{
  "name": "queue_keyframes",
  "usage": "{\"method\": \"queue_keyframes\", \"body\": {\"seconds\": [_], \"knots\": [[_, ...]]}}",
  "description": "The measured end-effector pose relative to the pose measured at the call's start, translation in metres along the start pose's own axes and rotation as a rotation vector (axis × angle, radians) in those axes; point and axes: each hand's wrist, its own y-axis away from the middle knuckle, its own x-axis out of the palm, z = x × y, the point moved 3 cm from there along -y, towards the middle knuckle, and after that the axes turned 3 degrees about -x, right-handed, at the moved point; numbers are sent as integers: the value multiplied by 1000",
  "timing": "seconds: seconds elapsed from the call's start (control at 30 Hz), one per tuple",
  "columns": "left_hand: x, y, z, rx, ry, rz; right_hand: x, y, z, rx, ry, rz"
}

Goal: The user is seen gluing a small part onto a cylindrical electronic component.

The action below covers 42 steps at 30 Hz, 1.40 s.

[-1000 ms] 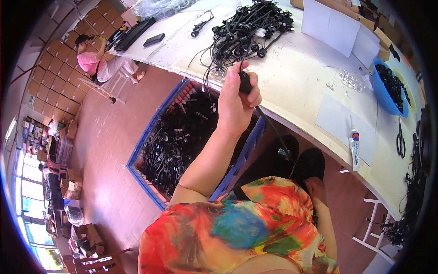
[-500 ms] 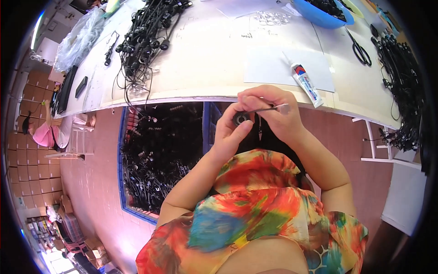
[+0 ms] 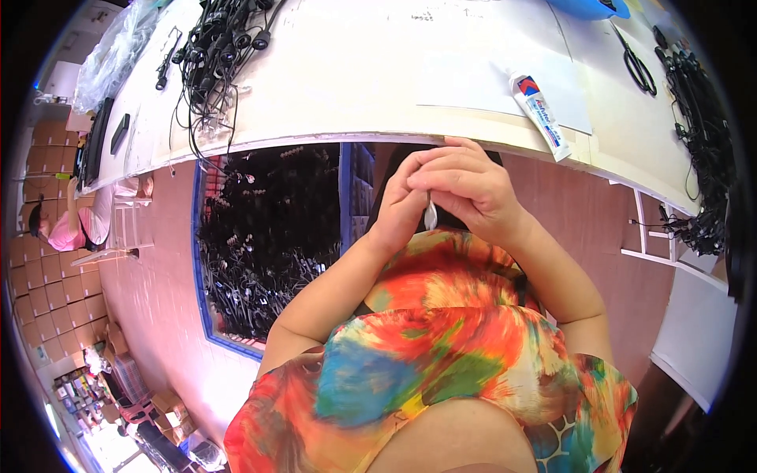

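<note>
My left hand (image 3: 400,199) and my right hand (image 3: 477,185) are closed together just below the near edge of the table. From between them a thin dark piece with a pale, shiny flat tip (image 3: 430,217) points down toward my clothing. My right fingers curl over the top and wrap my left fingertips. Whatever lies inside the left fingers is covered now. On the table, closest to my hands, lies a white tube with red and blue print (image 3: 540,114), its nozzle pointing away, partly over a white sheet (image 3: 465,83).
Tangled black cables with round sockets (image 3: 209,67) lie at the left, more black cables (image 3: 706,142) at the right edge. Scissors (image 3: 637,67) and a blue basin (image 3: 591,6) are farther back. Below stands a blue-framed bin (image 3: 201,276) of black cables. A person in pink (image 3: 67,229) is far left.
My hands have closed over the black round part that showed in my left fingers. The thin piece's pale tip swung from the right to pointing down. The view shifted slightly.
</note>
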Motion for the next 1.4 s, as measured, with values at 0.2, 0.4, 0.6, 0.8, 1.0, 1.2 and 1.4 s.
{"method": "queue_keyframes", "body": {"seconds": [0.2, 0.4, 0.6, 0.8, 1.0, 1.2, 1.4], "knots": [[0, 10, 0, -247, -389, 242, 0, -1, 7, 200, 74, -146], [-17, 23, -64, -193, -538, -184, -13, 3, 4, 513, -133, 46], [-2, 12, -76, -112, -721, -170, -15, 8, 4, 608, -176, 205], [-4, 10, -68, -156, -771, -157, -14, 11, 3, 705, -358, 181], [0, 11, -65, -166, -804, -156, -16, 4, -3, 908, -620, 228], [1, 10, -66, -184, -789, -144, -15, 3, -4, 911, -622, 283], [1, 9, -66, -260, -713, -111, -14, 4, -5, 858, -620, 255]]}}
